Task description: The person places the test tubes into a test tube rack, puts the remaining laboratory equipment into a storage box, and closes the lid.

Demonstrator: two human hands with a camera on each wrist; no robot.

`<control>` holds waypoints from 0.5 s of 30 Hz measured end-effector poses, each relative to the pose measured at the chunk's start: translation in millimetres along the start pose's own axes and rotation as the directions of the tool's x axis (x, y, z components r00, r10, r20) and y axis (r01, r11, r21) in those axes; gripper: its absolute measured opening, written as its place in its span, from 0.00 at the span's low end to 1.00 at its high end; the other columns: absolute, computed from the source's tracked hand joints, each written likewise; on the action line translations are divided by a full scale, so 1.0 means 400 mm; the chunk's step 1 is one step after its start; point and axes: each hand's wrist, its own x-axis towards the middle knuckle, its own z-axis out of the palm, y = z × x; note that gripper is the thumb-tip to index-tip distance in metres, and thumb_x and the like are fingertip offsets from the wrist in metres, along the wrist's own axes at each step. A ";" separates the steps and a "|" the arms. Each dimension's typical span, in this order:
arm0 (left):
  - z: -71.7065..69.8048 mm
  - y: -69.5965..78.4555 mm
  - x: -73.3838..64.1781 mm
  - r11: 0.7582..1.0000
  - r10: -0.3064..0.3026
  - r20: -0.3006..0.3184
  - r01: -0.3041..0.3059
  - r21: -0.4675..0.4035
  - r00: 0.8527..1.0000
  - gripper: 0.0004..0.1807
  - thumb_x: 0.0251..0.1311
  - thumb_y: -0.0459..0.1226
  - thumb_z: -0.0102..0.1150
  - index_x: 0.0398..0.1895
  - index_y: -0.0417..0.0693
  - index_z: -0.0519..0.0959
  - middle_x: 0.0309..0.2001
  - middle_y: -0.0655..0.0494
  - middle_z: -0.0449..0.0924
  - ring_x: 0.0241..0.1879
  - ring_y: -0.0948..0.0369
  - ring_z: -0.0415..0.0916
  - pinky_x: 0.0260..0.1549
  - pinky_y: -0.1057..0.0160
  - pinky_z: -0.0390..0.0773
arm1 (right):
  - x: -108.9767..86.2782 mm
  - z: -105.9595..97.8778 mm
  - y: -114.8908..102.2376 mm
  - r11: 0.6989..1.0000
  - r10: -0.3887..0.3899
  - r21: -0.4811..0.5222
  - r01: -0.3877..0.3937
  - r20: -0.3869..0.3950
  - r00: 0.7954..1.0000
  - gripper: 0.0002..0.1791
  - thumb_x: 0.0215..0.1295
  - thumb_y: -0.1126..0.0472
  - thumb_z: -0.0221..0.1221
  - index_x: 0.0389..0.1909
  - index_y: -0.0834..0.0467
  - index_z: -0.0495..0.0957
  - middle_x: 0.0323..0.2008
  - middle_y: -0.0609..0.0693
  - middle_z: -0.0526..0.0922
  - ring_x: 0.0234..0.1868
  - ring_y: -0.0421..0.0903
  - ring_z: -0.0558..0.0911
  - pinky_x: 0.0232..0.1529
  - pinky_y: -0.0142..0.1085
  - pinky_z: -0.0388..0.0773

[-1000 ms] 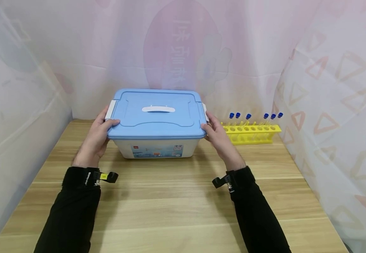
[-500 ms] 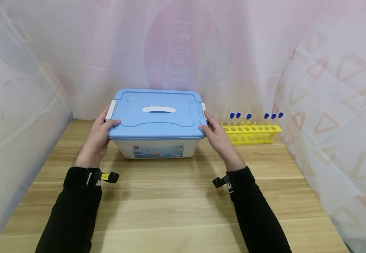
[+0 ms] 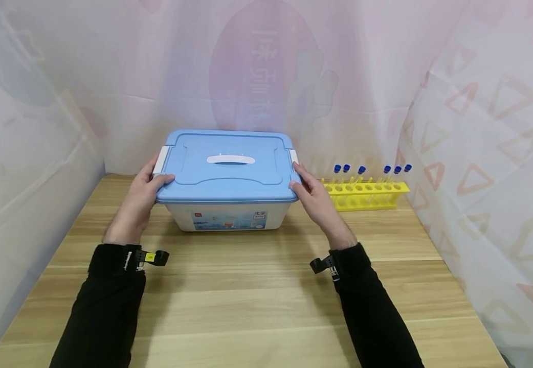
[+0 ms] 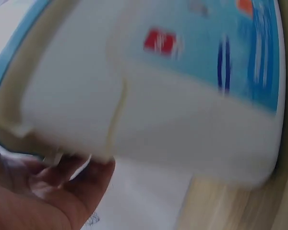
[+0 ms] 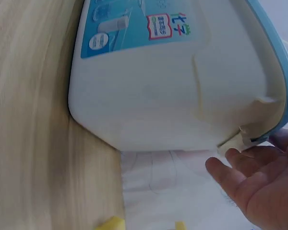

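Note:
A storage box with a light blue lid [image 3: 229, 176] and a whitish body [image 3: 179, 214] sits on the wooden table. Its lid carries a white handle [image 3: 230, 159], and a blue label [image 4: 245, 57] covers the front. At the box's left end my left hand [image 3: 138, 202] grips the lid edge, thumb on top and fingers below by the white left latch [image 3: 161, 159]. My right hand [image 3: 316, 202] holds the opposite edge, its thumb on the lid corner and its fingers around the right latch [image 3: 293, 156]. Part of that latch is hidden by the fingers.
To the right of the box stands a yellow test tube rack [image 3: 368, 188] with several blue-capped tubes. Printed curtains [image 3: 156, 76] enclose the table [image 3: 239, 296] at the back and sides, with the back one close behind the box.
The right latch, tilted outward a second ago, now lies closer against the lid. My right hand has shifted slightly left with it. The left hand keeps its hold.

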 end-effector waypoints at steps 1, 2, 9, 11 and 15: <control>-0.007 0.001 -0.002 0.998 0.005 -0.005 -0.004 0.059 1.000 0.46 0.93 0.50 0.48 1.01 0.65 0.36 1.00 0.52 0.33 0.98 0.43 0.40 0.95 0.31 0.51 | -0.001 -0.004 -0.002 1.000 -0.004 -0.026 0.004 0.007 1.000 0.38 0.94 0.47 0.54 0.97 0.45 0.59 0.99 0.51 0.50 0.99 0.55 0.56 0.96 0.56 0.60; -0.014 0.002 -0.005 0.993 0.008 -0.011 -0.007 0.120 1.000 0.45 0.93 0.53 0.47 1.01 0.64 0.38 1.00 0.51 0.37 0.98 0.42 0.44 0.94 0.31 0.54 | -0.003 -0.008 -0.003 0.998 -0.010 -0.055 0.011 0.015 1.000 0.37 0.94 0.46 0.53 0.97 0.45 0.59 0.99 0.51 0.50 0.98 0.56 0.56 0.95 0.58 0.61; -0.068 0.005 -0.044 0.862 0.097 -0.023 -0.073 0.502 0.995 0.44 0.93 0.64 0.36 1.00 0.55 0.51 0.92 0.32 0.63 0.88 0.30 0.66 0.83 0.23 0.69 | -0.025 -0.052 -0.014 0.948 -0.008 -0.318 0.019 0.036 0.999 0.36 0.96 0.39 0.50 0.96 0.46 0.62 0.95 0.52 0.63 0.96 0.61 0.63 0.92 0.67 0.66; -0.080 0.007 -0.053 0.811 0.123 -0.022 -0.087 0.578 0.992 0.43 0.94 0.64 0.32 0.99 0.54 0.54 0.90 0.31 0.67 0.86 0.29 0.68 0.80 0.22 0.70 | -0.031 -0.066 -0.017 0.919 -0.005 -0.395 0.016 0.030 1.000 0.37 0.96 0.37 0.49 0.95 0.47 0.63 0.94 0.54 0.66 0.95 0.62 0.65 0.91 0.67 0.67; -0.101 0.009 -0.063 0.693 0.202 -0.022 -0.127 0.710 0.979 0.38 0.96 0.56 0.31 0.96 0.48 0.63 0.88 0.30 0.71 0.82 0.29 0.73 0.74 0.22 0.75 | -0.038 -0.095 -0.014 0.836 -0.011 -0.549 0.013 0.007 1.000 0.36 0.97 0.40 0.50 0.94 0.52 0.65 0.92 0.59 0.69 0.93 0.64 0.68 0.90 0.67 0.68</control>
